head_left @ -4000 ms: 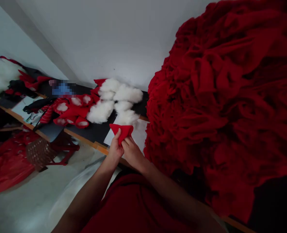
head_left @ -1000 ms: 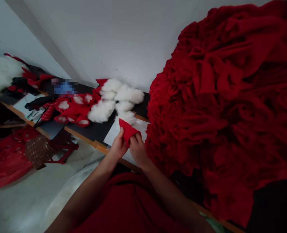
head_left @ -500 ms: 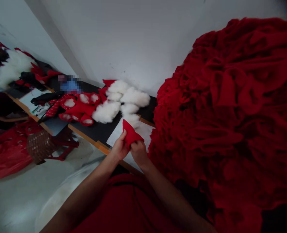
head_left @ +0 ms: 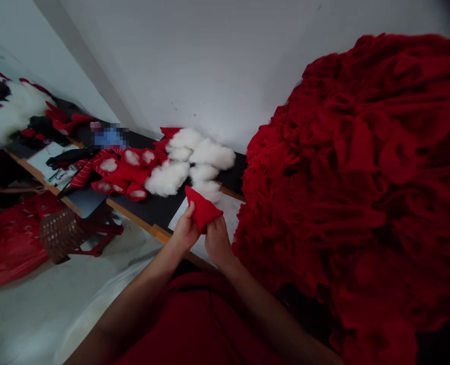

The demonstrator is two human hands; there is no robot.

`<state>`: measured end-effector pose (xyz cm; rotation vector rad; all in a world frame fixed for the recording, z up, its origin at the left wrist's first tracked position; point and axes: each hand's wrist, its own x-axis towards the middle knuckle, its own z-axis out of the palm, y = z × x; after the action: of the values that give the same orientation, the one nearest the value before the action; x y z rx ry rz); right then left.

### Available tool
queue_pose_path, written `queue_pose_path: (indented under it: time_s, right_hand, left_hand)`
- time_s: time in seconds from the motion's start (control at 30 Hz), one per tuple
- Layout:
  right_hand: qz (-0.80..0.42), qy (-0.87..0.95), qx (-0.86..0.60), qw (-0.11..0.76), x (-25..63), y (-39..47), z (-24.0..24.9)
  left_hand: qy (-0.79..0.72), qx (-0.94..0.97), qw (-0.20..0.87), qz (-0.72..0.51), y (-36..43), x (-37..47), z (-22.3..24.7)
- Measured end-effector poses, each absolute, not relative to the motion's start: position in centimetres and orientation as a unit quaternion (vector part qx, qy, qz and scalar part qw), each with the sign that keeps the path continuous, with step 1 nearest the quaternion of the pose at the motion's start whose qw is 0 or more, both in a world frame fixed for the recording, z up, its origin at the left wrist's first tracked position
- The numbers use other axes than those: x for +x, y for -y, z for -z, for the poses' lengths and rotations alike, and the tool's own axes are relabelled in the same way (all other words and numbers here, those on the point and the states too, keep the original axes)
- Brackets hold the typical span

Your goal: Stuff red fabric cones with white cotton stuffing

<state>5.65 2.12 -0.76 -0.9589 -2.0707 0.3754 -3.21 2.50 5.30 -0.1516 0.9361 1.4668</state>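
A small red cloth piece (head_left: 202,208), pointed at its corners and looking like a sewn pouch, is held up over the near edge of the table. My left hand (head_left: 186,229) grips its left side, thumb on the front face. On the lower right, my right hand (head_left: 217,238) is closed at the cloth's edge, its fingertips hidden in or behind the fabric. Just beyond the cloth lie tufts of white stuffing (head_left: 205,190). Under my hands is a white sheet (head_left: 230,205) on the dark table (head_left: 133,205).
A tall heap of red fabric pieces (head_left: 354,177) rises close on the right. More white fluff (head_left: 213,154) and red stuffed pieces (head_left: 126,172) lie toward the back left. A red stool (head_left: 99,241) and a red bag (head_left: 15,243) stand at the left. Behind the table is a wall (head_left: 209,66).
The red cloth has shifted slightly left and tilted in my hands. Both hands keep hold of it. The view has moved a little.
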Motion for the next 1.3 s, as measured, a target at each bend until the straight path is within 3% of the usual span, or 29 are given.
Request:
queue_pose_path:
  time_s: [0.2,0.5,0.63,0.8,1.07,1.3]
  right_hand:
    - [-0.193,0.793,-0.372,0.443,6.1,-2.6,-0.8]
    - [-0.188,0.710,-0.477,0.483,6.7,-4.1,-2.9]
    - [-0.333,0.646,-0.463,0.507,7.0,-5.5,-2.7]
    - [-0.491,0.657,-0.391,0.419,8.0,-6.4,-2.2]
    - [-0.508,0.559,-0.418,0.505,8.1,-6.6,-1.8]
    - [-0.370,0.687,-0.398,0.483,8.0,-6.2,-2.6]
  left_hand:
    - [-0.415,-0.044,0.659,-0.626,-2.4,-3.6,-5.3]
    - [-0.375,-0.050,0.676,-0.632,-2.5,-3.8,-5.8]
    - [-0.388,-0.028,0.700,-0.599,-2.3,-3.7,-5.6]
    - [-0.431,0.006,0.704,-0.564,-1.8,-3.3,-5.6]
    - [-0.549,0.263,0.496,-0.619,-1.0,-2.4,-6.2]
    - [-0.622,0.330,0.384,-0.598,-2.0,-2.2,-5.9]
